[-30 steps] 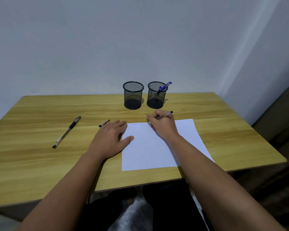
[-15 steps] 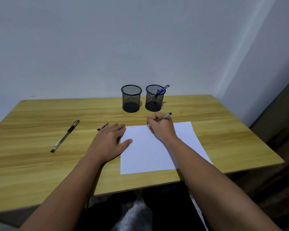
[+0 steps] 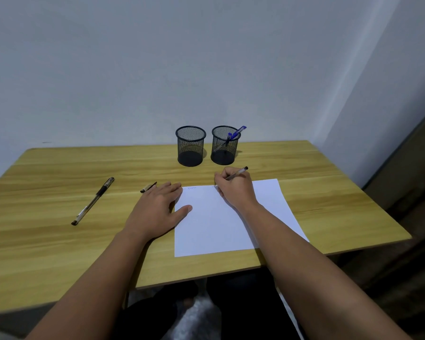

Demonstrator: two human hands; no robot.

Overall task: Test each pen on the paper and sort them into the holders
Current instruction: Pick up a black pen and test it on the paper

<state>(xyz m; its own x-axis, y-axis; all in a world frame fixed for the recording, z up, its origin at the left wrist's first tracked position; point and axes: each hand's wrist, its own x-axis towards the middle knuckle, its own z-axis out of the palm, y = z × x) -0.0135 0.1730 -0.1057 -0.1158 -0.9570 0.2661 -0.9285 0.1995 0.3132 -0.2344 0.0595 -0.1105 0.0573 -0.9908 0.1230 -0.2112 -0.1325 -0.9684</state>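
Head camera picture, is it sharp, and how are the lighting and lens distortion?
Head view: dim, bluish, even light; soft shadows beside the right mesh holder; no glare on the paper; faint writing near its top edge, too small to read; wide-angle stretch enlarges the forearms toward the bottom corners.

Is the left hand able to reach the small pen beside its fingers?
Probably yes. The left hand lies flat, holding nothing, and the small pen lies just beyond its fingertips with nothing between.
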